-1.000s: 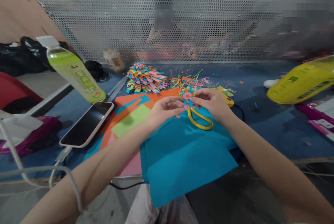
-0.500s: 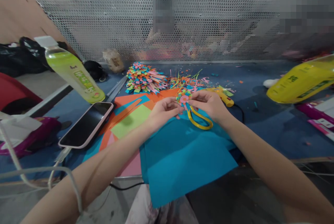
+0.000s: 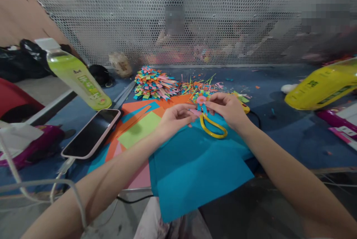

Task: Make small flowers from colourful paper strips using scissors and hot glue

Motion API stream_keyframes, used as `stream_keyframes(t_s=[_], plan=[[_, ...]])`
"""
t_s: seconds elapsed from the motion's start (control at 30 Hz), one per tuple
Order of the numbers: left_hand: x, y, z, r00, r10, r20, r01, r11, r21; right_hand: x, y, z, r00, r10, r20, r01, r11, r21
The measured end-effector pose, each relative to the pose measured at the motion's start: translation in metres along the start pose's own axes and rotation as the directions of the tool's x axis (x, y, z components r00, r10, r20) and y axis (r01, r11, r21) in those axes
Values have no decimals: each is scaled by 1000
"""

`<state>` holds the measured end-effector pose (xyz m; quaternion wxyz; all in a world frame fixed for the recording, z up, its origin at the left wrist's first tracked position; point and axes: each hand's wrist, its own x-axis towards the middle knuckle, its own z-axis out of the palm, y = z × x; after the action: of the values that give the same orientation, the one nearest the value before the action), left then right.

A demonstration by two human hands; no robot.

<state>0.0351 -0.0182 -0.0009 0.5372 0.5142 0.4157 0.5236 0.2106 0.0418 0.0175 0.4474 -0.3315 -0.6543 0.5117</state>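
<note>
Between my hands is a small paper flower [image 3: 201, 100] with a pink centre and a fringed blue, green and orange edge. My right hand [image 3: 225, 108] pinches the flower at its right side. My left hand [image 3: 177, 118] has its fingers curled round the end of a small pink paper piece [image 3: 196, 112], just left of the flower. Below the flower lie yellow-handled scissors [image 3: 214, 126], on large blue paper sheets [image 3: 200, 168] that hang over the table's front edge. The scissors' blades are mostly hidden.
A fringed multicoloured paper cone [image 3: 153, 83] and paper scraps [image 3: 195, 86] lie behind my hands. Orange and green sheets [image 3: 141, 127], a phone [image 3: 92, 133] on a cable and a green bottle [image 3: 80, 77] are left. A yellow bottle [image 3: 320, 86] lies right.
The flower has moved slightly right and up with my right hand, away from my left fingers. The pink piece at my left fingertips now shows more clearly. The scissors have stayed in place.
</note>
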Motion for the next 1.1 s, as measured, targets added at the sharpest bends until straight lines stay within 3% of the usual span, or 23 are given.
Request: stream_keyframes(t_s=[0.33, 1.1], plan=[[3, -3, 0, 997, -5, -80, 3, 1000, -29, -3, -2, 2, 998, 17, 56, -19, 999, 31], [1, -1, 0, 991, 106, -77, -106, 994, 8, -3, 1, 3, 990, 4, 140, -8, 1000, 27]])
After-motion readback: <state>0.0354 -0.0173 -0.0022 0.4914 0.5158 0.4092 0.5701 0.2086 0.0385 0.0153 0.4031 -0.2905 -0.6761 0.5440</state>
